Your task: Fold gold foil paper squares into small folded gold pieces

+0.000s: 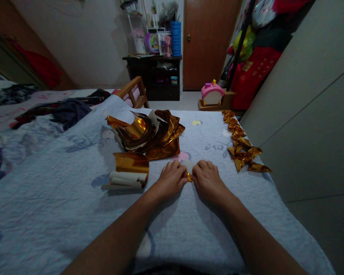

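Observation:
Both hands rest close together on the light blue cloth, gripping one small sheet of gold foil paper between them. My left hand has its fingers curled down on the sheet's left side. Across from it, my right hand pinches the right side. Gold shows at the near part of the sheet, and its pale back shows at the far part; the fingers hide the rest. Left of my hands lies a rolled stack of foil paper, white side out. Beyond it spreads a larger fanned pile of gold foil sheets.
A row of folded gold foil pieces lines the right edge of the cloth-covered surface. A pale cabinet stands close on the right. Clothes lie at the left. A wooden chair and a pink toy stand past the far edge.

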Demonstrator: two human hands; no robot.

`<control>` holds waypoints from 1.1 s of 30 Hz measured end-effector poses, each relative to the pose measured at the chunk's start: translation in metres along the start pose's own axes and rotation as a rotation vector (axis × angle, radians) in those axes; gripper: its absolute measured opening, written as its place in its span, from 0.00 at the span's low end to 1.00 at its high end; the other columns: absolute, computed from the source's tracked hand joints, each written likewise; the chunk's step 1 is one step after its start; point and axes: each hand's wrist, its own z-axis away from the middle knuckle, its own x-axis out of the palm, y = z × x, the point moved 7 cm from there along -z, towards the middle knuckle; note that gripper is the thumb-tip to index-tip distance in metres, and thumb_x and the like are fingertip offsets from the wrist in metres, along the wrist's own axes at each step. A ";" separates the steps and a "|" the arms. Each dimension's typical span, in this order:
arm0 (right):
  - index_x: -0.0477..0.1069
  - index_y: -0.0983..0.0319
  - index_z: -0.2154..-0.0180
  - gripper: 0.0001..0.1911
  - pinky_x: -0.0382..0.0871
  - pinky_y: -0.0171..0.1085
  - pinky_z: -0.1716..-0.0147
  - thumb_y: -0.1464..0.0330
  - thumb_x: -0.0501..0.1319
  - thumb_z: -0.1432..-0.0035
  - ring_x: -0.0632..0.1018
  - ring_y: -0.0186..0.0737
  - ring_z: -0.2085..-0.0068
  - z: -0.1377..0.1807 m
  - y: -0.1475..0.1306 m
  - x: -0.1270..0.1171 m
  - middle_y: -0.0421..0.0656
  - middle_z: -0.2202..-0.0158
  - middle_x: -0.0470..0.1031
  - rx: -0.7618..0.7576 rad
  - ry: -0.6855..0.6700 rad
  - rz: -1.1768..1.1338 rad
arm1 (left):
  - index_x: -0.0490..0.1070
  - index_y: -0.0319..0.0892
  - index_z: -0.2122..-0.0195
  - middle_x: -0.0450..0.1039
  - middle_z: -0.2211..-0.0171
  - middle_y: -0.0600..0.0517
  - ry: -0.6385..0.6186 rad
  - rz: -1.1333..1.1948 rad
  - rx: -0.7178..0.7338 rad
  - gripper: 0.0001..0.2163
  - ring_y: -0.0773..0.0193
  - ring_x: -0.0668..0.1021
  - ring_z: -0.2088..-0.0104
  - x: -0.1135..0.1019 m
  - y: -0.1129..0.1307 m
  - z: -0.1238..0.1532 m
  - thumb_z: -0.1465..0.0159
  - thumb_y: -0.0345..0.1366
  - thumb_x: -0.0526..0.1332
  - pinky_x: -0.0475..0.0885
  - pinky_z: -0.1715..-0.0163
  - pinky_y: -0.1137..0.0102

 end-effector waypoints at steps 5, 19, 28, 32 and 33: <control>0.71 0.61 0.58 0.06 0.59 0.45 0.53 0.66 0.57 0.32 0.68 0.49 0.54 0.002 -0.002 -0.001 0.48 0.54 0.70 -0.001 0.027 -0.013 | 0.67 0.44 0.62 0.65 0.56 0.49 -0.007 -0.013 0.005 0.02 0.55 0.68 0.53 0.001 0.000 0.000 0.33 0.35 0.57 0.64 0.52 0.62; 0.67 0.60 0.55 0.13 0.57 0.53 0.43 0.58 0.59 0.35 0.66 0.54 0.44 0.003 0.005 0.004 0.51 0.46 0.69 0.054 0.123 -0.048 | 0.68 0.45 0.60 0.65 0.54 0.49 -0.035 -0.002 -0.010 0.03 0.54 0.68 0.52 0.001 0.000 0.000 0.32 0.35 0.57 0.64 0.51 0.61; 0.68 0.58 0.49 0.15 0.57 0.54 0.41 0.63 0.60 0.37 0.66 0.54 0.42 0.001 0.016 0.009 0.50 0.44 0.67 0.047 0.075 -0.145 | 0.69 0.45 0.60 0.66 0.55 0.49 -0.040 0.004 -0.013 0.03 0.55 0.68 0.52 0.000 -0.001 0.000 0.33 0.34 0.57 0.64 0.52 0.63; 0.68 0.55 0.46 0.18 0.56 0.55 0.40 0.68 0.59 0.38 0.65 0.53 0.40 0.002 0.020 0.010 0.49 0.42 0.67 0.047 0.058 -0.181 | 0.69 0.45 0.61 0.65 0.55 0.49 -0.038 0.026 -0.012 0.03 0.56 0.69 0.53 0.001 -0.002 0.000 0.33 0.34 0.57 0.65 0.52 0.63; 0.68 0.54 0.45 0.19 0.56 0.55 0.39 0.69 0.59 0.38 0.65 0.53 0.40 0.002 0.021 0.010 0.48 0.42 0.66 0.046 0.056 -0.185 | 0.69 0.45 0.61 0.65 0.55 0.49 -0.037 0.032 -0.013 0.03 0.56 0.69 0.53 0.000 -0.002 0.000 0.33 0.34 0.57 0.65 0.52 0.63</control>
